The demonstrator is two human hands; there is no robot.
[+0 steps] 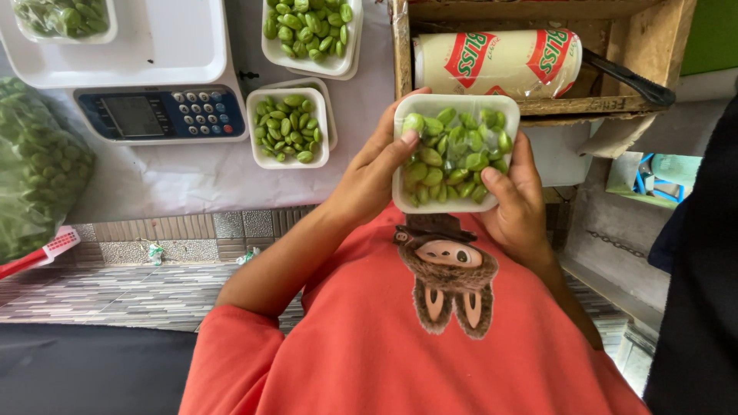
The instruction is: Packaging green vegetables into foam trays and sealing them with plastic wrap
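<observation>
I hold a white foam tray [407,196] filled with green beans [453,154] close to my chest, in front of my red shirt. A glossy clear film seems to lie over the beans. My left hand [369,180] grips the tray's left side, with the thumb pressed on the beans near the top left corner. On the other side, my right hand [516,207] clasps the lower right corner, thumb on top.
A wooden box [661,46] ahead holds a roll of cling film [500,61]. Two more bean trays [288,127] [311,34] and a digital scale [154,111] with another tray [65,19] stand on the white-covered table. A bag of green pods [34,165] lies at left.
</observation>
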